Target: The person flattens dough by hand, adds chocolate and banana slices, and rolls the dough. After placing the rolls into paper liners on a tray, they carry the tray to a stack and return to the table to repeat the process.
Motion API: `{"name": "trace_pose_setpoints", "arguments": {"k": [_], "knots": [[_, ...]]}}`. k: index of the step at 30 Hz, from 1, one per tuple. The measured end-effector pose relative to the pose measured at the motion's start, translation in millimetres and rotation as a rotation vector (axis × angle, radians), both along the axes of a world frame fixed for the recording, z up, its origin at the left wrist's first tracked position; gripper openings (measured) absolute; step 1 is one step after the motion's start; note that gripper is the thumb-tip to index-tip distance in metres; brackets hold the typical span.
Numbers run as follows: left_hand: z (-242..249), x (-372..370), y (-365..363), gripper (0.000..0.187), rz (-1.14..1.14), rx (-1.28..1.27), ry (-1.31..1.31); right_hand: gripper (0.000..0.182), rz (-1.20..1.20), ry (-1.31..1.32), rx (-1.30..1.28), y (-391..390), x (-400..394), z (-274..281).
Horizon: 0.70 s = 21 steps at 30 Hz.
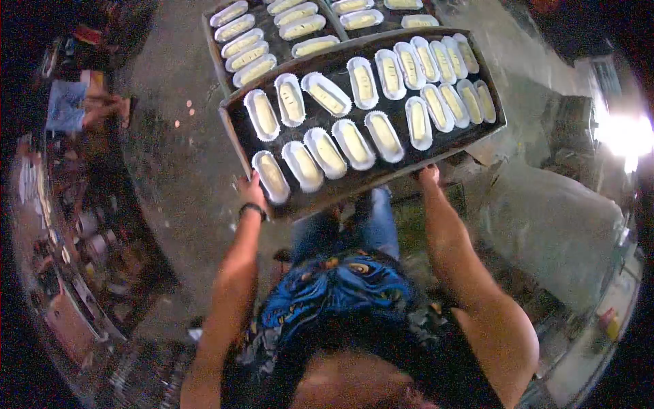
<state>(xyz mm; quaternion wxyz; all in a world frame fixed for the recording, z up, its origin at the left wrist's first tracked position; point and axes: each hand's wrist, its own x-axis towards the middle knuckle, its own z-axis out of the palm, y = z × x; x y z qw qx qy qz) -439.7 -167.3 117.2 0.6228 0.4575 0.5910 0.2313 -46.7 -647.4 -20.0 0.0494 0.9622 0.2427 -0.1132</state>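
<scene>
A dark rectangular baking tray (395, 112) is held in front of me, slightly tilted, its right end higher in view. In it lie two uneven rows of pale, oblong dough pieces (353, 144) in white fluted paper cups, several with small marks on top. My left hand (249, 189), a dark band at its wrist, grips the near left corner, thumb up against the side. My right hand (429, 175) is closed at the near edge, right of the middle; its fingers are partly hidden under the tray.
Beyond the held tray, another dark tray (283, 51) bears more paper cups of dough, with a divider or tray edge at its right. Cluttered shelving or tables (82, 225) stand at left. A bright light (623, 136) glares at right, above a large pale surface (545, 232).
</scene>
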Motion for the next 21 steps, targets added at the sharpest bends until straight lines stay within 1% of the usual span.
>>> {"name": "trace_pose_setpoints", "arguments": {"k": [1,2,3,4,5,6,7,8,9,10,12,13,14,16,18,20,21], "knots": [[-11,1,0,0.044,0.019,-0.029,-0.032,0.025,-0.316,0.272,0.225,21,-12,35],[-21,-4,0,0.045,0.046,-0.051,-0.064,0.026,-0.626,0.423,0.376,38,-23,66],[-9,-6,2,0.055,-0.098,0.042,0.097,0.024,-0.623,0.504,0.363,59,-40,104],[6,-7,4,0.065,-0.232,0.142,0.263,0.023,-0.535,0.62,0.338,75,-58,140],[-17,-11,3,0.07,-0.202,0.212,0.24,0.023,-0.465,0.769,0.324,91,-74,179],[-29,-12,4,0.075,-0.171,0.286,0.216,0.023,-0.384,0.902,0.3,109,-87,210],[1,-6,4,0.071,-0.265,0.553,0.454,0.023,-0.303,1.017,0.279,129,-96,237],[28,1,14,0.068,-0.375,0.718,0.469,0.024,-0.22,1.097,0.264,151,-103,257],[53,10,28,0.066,-0.493,0.878,0.487,0.026,-0.135,1.118,0.263,176,-107,271],[71,21,41,0.063,-0.619,1.038,0.503,0.027,-0.051,1.075,0.276,206,-106,277],[85,54,63,0.059,-0.828,1.081,0.591,0.031,0.276,0.759,0.335,269,-91,247],[88,66,73,0.06,-0.885,1.155,0.582,0.031,0.18,0.65,0.381,320,-111,281],[82,81,80,0.062,-0.928,1.121,0.614,0.031,0.085,0.54,0.426,372,-131,315],[65,111,90,0.064,-1.022,1.043,0.683,0.034,0.402,0.365,0.441,426,-120,263],[11,129,97,0.072,-1.011,0.92,0.547,0.035,0.522,0.236,0.505,466,-118,215],[49,130,96,0.07,-1.182,0.783,0.734,0.038,0.417,0.186,0.317,500,-143,236],[41,124,95,0.069,-1.209,0.876,0.821,0.039,0.468,0.169,0.372,506,-145,233]]}}
